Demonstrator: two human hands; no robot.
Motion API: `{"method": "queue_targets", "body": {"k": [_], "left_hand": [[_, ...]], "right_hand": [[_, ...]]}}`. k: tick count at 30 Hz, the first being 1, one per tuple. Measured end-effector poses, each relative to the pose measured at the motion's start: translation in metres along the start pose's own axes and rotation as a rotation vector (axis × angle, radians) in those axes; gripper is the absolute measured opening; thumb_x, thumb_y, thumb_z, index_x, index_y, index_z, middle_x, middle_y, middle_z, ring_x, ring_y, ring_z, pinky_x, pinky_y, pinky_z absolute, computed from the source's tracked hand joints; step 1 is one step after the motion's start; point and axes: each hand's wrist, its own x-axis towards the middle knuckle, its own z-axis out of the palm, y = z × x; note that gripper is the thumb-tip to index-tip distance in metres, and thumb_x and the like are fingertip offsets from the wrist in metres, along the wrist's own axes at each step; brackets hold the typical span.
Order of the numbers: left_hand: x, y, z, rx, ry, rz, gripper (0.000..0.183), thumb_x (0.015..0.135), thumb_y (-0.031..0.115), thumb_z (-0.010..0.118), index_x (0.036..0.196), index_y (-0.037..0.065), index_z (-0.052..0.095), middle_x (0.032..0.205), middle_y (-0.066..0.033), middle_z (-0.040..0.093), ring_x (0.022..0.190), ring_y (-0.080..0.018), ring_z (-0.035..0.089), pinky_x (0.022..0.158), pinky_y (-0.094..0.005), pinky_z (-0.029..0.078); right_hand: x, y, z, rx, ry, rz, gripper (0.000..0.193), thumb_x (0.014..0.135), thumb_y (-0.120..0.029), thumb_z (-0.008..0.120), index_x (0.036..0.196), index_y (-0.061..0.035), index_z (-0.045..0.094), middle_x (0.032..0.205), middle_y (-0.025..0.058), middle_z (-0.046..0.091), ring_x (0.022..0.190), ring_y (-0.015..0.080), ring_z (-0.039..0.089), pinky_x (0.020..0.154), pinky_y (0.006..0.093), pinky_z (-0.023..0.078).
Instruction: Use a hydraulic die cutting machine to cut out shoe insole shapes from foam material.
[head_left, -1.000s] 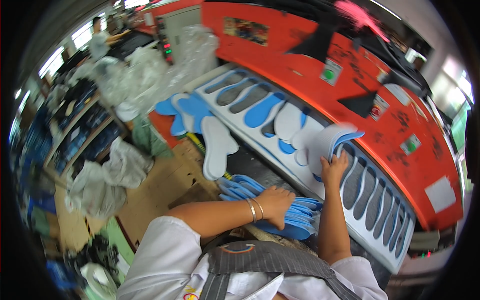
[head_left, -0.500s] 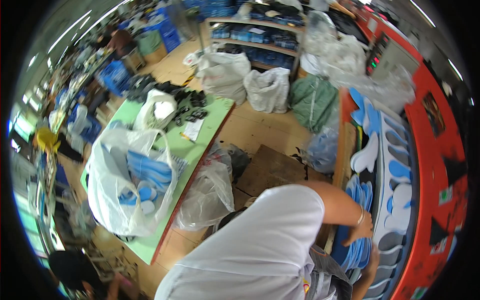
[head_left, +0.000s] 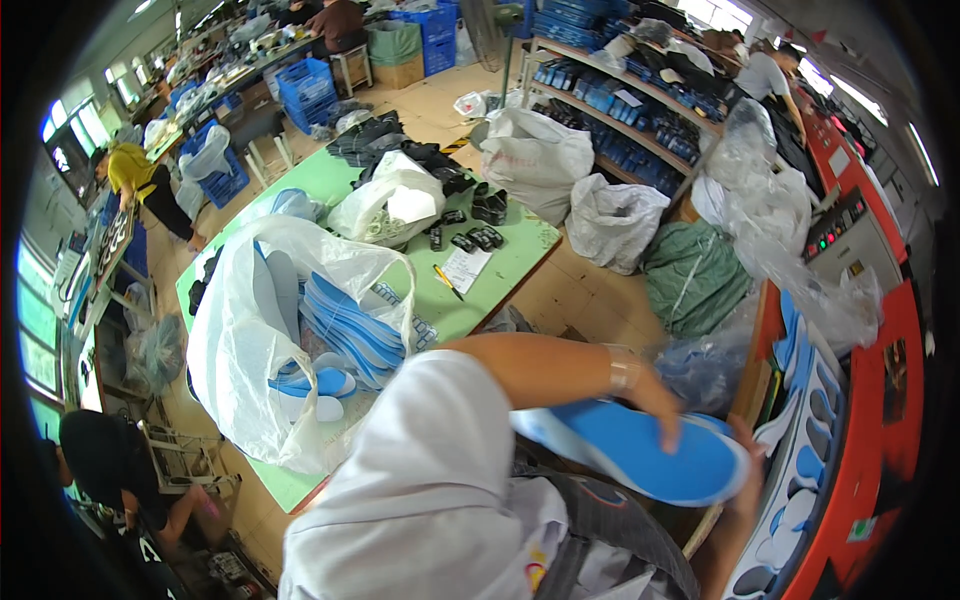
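A stack of blue insoles with pale edges [head_left: 640, 445] is held up in front of my body, the top one lying blue side up. My left hand [head_left: 658, 405], with a band at the wrist, grips it from the far side, a finger bent over the top surface. My right hand [head_left: 745, 475] holds the rounded right end; part of its fingers is hidden behind the stack. Right of my hands lies a long sheet with insole-shaped cutouts [head_left: 822, 400], with loose white and blue insole pieces [head_left: 790, 525] on it.
A green table [head_left: 500, 290] on the left carries an open plastic bag [head_left: 235, 370] of blue insoles, a paper and small black parts. White sacks [head_left: 540, 155], a green sack [head_left: 695, 280] and a shelf [head_left: 620, 75] stand beyond. A red machine [head_left: 890, 400] borders the right. Other people work farther off.
Both hands have lifted the insoles from beside the cutout sheet and brought them left, toward my body. The stack has turned from upright on edge to blue face up. The view has swung right.
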Motion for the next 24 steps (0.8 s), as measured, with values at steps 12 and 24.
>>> {"method": "queue_targets", "body": {"k": [12,24], "left_hand": [[-0.267,-0.167,0.107,-1.062,0.727,0.180,0.109,0.077,0.043,0.074,0.152,0.012,0.001,0.144,-0.0163,0.037,0.123,-0.0238,0.049,0.100,-0.0388,0.043],[-0.250,-0.246,0.258,-1.679,1.594,0.390,0.088,0.066,0.039,0.082,0.135,0.000,0.044,0.119,-0.0123,0.061,0.108,-0.0259,0.060,0.095,-0.0384,0.048]], "right_hand": [[0.190,0.035,0.342,-0.089,-1.054,-0.039,0.075,0.097,-0.058,0.036,0.146,-0.0025,0.030,0.143,0.0172,0.041,0.131,0.0262,0.041,0.109,0.0367,0.031],[0.451,0.092,0.670,0.042,-0.825,0.348,0.034,0.088,-0.031,0.064,0.105,-0.0017,0.064,0.075,0.0046,0.064,0.052,0.0145,0.057,0.045,0.0294,0.046]]}}
